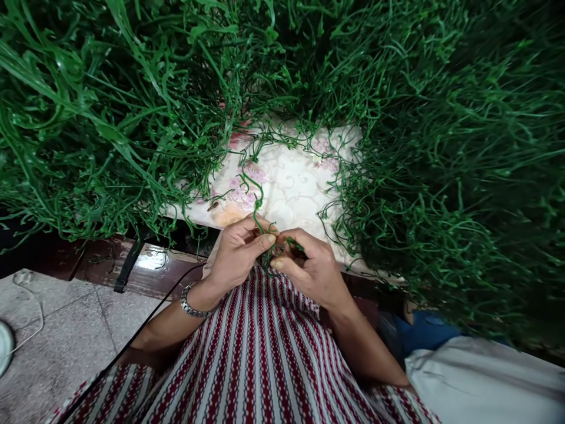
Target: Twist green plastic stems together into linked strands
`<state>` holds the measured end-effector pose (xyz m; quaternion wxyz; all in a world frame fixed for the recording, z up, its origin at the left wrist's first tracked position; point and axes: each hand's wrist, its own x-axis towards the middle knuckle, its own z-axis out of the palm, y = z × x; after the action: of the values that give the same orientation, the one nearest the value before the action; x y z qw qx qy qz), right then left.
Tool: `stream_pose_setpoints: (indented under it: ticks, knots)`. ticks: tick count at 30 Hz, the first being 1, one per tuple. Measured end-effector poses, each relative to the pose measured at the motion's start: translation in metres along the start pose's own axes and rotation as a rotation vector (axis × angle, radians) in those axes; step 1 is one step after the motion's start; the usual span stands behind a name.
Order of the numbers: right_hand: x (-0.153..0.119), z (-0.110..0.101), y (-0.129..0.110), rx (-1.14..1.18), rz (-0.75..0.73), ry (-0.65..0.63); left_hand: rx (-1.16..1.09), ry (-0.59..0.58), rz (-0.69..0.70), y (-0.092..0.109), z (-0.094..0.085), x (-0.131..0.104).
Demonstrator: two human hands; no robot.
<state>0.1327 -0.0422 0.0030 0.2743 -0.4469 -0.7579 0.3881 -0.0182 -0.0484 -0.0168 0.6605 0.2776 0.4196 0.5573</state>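
Note:
A thin green plastic stem (pixel 259 191) curves up from between my hands, over the flowered cloth. My left hand (pixel 241 250), with a metal watch band at its wrist, pinches this stem between thumb and forefinger. Close beside it, my right hand (pixel 309 262) has its fingers curled round small green pieces, partly hidden by the fingers. The fingertips of both hands nearly meet. Large heaps of green artificial stems lie to the left (pixel 110 129) and to the right (pixel 424 176) of the cloth.
A white cloth with pink flowers (pixel 295 182) covers the table between the heaps. A black strap (pixel 128 265) hangs over the brown wooden edge at left. Tiled floor (pixel 79 330) with a white cord shows at lower left; pale fabric (pixel 481 377) lies at lower right.

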Motion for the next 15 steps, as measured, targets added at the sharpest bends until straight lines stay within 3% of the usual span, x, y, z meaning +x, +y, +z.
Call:
stream_pose_setpoints:
  ticks: [6, 12, 15]
  knots:
    - [-0.0027, 0.0126, 0.0039, -0.192, -0.014, 0.052, 0.116, -0.009, 0.099, -0.0074, 0.0008, -0.0001]
    - [-0.0031, 0.0061, 0.0075, -0.012, -0.071, -0.053, -0.036, 0.027, 0.059, -0.0074, 0.0045, -0.0028]
    - [-0.0025, 0.0075, 0.0100, 0.134, -0.075, -0.044, -0.185, 0.001, 0.021, -0.0060, 0.0072, -0.0047]
